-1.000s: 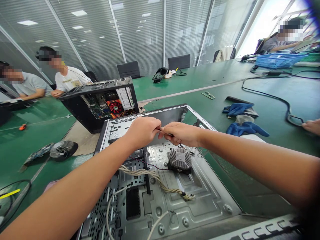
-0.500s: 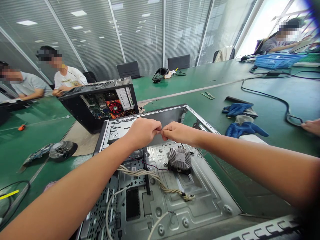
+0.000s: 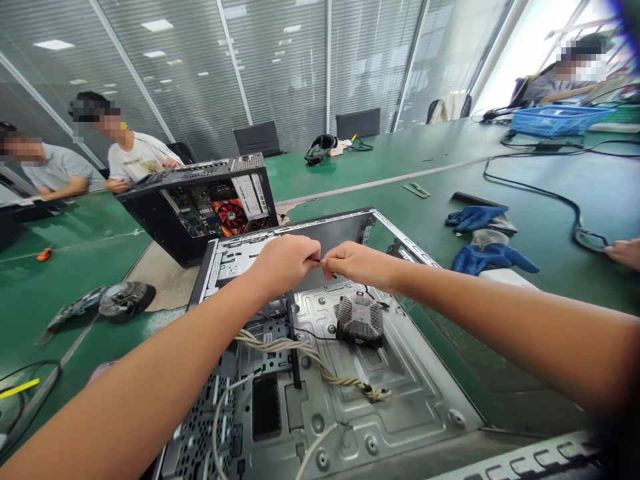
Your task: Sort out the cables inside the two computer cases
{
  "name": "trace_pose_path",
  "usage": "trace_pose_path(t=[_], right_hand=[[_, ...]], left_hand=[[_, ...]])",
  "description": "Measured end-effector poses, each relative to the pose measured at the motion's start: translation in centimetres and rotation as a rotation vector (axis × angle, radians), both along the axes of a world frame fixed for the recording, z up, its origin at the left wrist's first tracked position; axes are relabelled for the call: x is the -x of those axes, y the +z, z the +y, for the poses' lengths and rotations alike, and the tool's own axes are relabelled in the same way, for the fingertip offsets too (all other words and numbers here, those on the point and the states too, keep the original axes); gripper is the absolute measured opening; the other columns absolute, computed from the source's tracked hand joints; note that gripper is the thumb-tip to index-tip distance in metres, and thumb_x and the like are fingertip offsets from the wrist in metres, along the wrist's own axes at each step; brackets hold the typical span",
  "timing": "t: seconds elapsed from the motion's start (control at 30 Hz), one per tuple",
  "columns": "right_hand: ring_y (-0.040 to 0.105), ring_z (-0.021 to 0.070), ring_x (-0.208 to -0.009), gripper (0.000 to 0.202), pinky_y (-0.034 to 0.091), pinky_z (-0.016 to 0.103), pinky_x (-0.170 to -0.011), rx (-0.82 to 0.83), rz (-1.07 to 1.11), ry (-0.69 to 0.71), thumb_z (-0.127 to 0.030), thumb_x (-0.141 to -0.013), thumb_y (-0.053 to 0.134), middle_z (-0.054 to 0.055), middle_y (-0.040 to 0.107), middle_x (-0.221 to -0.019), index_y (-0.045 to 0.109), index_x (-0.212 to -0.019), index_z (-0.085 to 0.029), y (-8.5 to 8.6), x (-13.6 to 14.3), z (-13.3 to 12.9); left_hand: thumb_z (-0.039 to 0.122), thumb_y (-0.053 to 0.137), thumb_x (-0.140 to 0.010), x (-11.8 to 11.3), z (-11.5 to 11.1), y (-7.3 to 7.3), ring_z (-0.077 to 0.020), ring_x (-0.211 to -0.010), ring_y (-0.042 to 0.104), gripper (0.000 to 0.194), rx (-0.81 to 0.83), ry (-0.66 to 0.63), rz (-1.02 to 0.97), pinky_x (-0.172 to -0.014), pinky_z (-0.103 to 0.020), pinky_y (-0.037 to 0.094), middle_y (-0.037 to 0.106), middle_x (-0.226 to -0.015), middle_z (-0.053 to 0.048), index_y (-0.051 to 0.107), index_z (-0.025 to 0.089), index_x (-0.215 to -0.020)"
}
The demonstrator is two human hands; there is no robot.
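My left hand and my right hand meet above the far part of an open computer case. Both are closed in a pinch on a thin dark wire-like piece, a bit of which shows between the fingertips. Its kind is too small to make out. Below my right hand, a finned heatsink rests on the bare metal floor of the case. A twisted bundle of beige cables lies across that floor, and a thin dark wire runs to the heatsink.
Behind stands a second computer case with a red fan. Blue gloves lie at right, near a black cable and another person's hand. A round dark part is at left. Co-workers sit around the green table.
The fingertips have shifted slightly, and more of the thin dark piece shows between and below them. At the far left, a co-worker has raised a hand.
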State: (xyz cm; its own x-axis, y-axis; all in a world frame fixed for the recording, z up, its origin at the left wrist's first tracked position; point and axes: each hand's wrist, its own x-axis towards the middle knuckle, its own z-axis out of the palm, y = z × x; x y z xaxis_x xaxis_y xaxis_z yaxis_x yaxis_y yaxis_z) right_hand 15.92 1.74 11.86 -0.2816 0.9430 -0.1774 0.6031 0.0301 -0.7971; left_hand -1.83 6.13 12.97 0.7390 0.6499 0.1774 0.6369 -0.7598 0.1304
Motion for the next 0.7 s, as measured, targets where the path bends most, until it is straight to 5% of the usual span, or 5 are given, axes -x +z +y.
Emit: trace_pose_path(t=[0.3,0.7], right_hand=[[0.035,0.0102,-0.051,0.026,0.027,0.028,-0.057,-0.185,-0.203,0.094,-0.026,-0.084,0.046,-0.003,0.044,-0.055,0.063,-0.067,-0.015,0.05,0.04,0.30],[0.034,0.0101,-0.050,0.027,0.026,0.028,-0.055,-0.152,-0.161,0.125,-0.029,-0.084,0.045,-0.003,0.043,-0.054,0.066,-0.074,-0.014,-0.41,-0.19,0.47]], left_hand=[[0.022,0.056,-0.085,0.02,-0.17,0.11,-0.0149,-0.069,0.055,0.013,0.009,-0.013,0.051,-0.060,-0.027,0.032,0.068,-0.077,-0.001,0.066,0.021,-0.079],[0.021,0.057,-0.083,0.30,-0.07,0.17,-0.0149,-0.071,0.057,0.010,0.000,-0.030,0.060,-0.061,-0.027,0.035,0.068,-0.078,-0.001,0.066,0.020,-0.078]])
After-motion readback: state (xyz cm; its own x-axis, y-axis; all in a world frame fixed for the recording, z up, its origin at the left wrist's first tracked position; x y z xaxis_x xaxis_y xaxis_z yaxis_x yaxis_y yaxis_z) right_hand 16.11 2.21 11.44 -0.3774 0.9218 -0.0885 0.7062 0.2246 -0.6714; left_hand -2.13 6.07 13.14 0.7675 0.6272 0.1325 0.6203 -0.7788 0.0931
